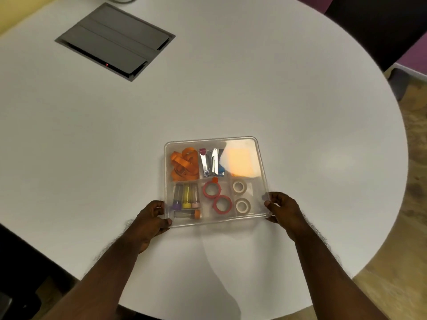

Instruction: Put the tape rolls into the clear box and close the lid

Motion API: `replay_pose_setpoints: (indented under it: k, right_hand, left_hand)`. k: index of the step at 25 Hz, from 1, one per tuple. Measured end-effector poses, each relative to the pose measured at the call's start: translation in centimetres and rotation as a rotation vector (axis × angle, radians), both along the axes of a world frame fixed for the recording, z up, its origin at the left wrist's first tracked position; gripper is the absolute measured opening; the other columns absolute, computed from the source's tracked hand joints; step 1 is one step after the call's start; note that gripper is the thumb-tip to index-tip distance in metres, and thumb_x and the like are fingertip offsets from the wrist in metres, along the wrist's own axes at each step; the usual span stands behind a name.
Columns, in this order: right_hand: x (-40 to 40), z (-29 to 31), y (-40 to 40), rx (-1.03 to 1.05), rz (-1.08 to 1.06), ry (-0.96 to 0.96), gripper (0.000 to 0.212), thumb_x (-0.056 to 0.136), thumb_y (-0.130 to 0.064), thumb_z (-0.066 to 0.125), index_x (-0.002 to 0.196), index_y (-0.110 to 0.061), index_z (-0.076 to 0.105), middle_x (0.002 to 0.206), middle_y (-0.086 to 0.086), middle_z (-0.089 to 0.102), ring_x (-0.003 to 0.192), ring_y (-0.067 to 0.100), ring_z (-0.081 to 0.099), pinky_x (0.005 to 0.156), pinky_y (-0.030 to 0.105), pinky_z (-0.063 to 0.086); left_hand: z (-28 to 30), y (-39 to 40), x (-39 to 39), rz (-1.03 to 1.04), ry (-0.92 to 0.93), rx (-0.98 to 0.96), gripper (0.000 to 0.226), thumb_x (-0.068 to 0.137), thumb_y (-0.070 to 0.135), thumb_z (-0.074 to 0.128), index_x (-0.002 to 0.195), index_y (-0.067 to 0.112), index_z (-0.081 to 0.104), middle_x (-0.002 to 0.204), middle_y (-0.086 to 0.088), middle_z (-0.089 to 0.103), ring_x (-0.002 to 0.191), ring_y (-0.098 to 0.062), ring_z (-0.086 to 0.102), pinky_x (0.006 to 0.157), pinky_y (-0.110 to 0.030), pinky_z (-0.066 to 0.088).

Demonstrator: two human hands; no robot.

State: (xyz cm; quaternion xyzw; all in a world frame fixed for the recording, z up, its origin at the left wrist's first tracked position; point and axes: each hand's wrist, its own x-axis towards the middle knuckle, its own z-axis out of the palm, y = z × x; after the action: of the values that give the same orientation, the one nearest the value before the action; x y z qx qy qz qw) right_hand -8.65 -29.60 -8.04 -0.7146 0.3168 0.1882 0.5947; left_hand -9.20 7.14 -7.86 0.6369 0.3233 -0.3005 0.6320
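A clear divided box sits on the white round table, with its clear lid lying over it. Inside, two red tape rolls lie in the middle front compartment, and two white tape rolls lie in the right front compartment. My left hand grips the box's front left corner, thumb on the lid edge. My right hand grips the front right corner the same way.
The box also holds orange straps, a small stapler, orange sticky notes and several capped tubes. A grey cable hatch is set into the table at the far left. The table edge curves close on the right.
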Motion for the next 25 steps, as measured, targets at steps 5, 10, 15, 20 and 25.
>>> replay_pose_setpoints:
  k: [5, 10, 15, 20, 25]
  right_hand:
    - [-4.0, -0.7, -3.9, 0.02, -0.187, 0.004, 0.023, 0.093, -0.003, 0.06, 0.115, -0.008, 0.064, 0.12, 0.016, 0.065, 0.112, 0.037, 0.062, 0.083, 0.046, 0.059]
    - [-6.0, -1.9, -4.6, 0.012, -0.244, -0.003, 0.026, 0.093, -0.006, 0.061, 0.118, -0.01, 0.063, 0.122, 0.015, 0.064, 0.109, 0.032, 0.063, 0.071, 0.035, 0.059]
    - [-6.5, -1.5, -3.2, -0.701, 0.3, -0.217, 0.062, 0.096, -0.023, 0.056, 0.151, -0.015, 0.029, 0.162, 0.006, 0.019, 0.146, 0.023, 0.026, 0.112, 0.041, 0.032]
    - [-7.6, -1.6, -2.2, -1.017, 0.662, -0.108, 0.066, 0.1, -0.045, 0.035, 0.155, -0.019, 0.01, 0.163, -0.001, -0.004, 0.151, 0.027, 0.0, 0.113, 0.051, 0.031]
    - [-7.2, -0.7, -1.9, -1.04, 0.76, 0.031, 0.068, 0.099, -0.054, 0.021, 0.154, -0.023, -0.005, 0.161, -0.005, -0.02, 0.151, 0.025, -0.01, 0.118, 0.054, 0.017]
  left_hand:
    - [0.1, -4.4, 3.0, -0.178, -0.002, 0.048, 0.042, 0.077, -0.017, 0.062, 0.104, 0.014, 0.058, 0.114, -0.011, 0.059, 0.093, -0.026, 0.06, 0.077, -0.035, 0.057]
    - [0.2, -6.4, 4.1, -0.221, 0.013, 0.113, 0.04, 0.077, -0.018, 0.06, 0.106, 0.01, 0.055, 0.112, -0.02, 0.055, 0.094, -0.028, 0.055, 0.076, -0.038, 0.055]
    - [1.0, -7.4, 3.3, -0.702, -0.348, 0.601, 0.094, 0.078, 0.007, 0.07, 0.152, 0.015, 0.012, 0.16, -0.012, 0.015, 0.144, -0.033, 0.023, 0.114, -0.049, 0.028]
    - [0.3, -7.5, 2.3, -1.069, -0.316, 0.831, 0.083, 0.093, 0.049, 0.046, 0.15, 0.032, -0.011, 0.161, 0.008, -0.017, 0.149, -0.028, -0.01, 0.115, -0.062, 0.016]
    - [1.5, -7.9, 3.1, -1.245, -0.302, 1.046, 0.08, 0.092, 0.058, 0.036, 0.151, 0.029, -0.01, 0.162, 0.002, -0.018, 0.15, -0.027, -0.01, 0.114, -0.062, 0.014]
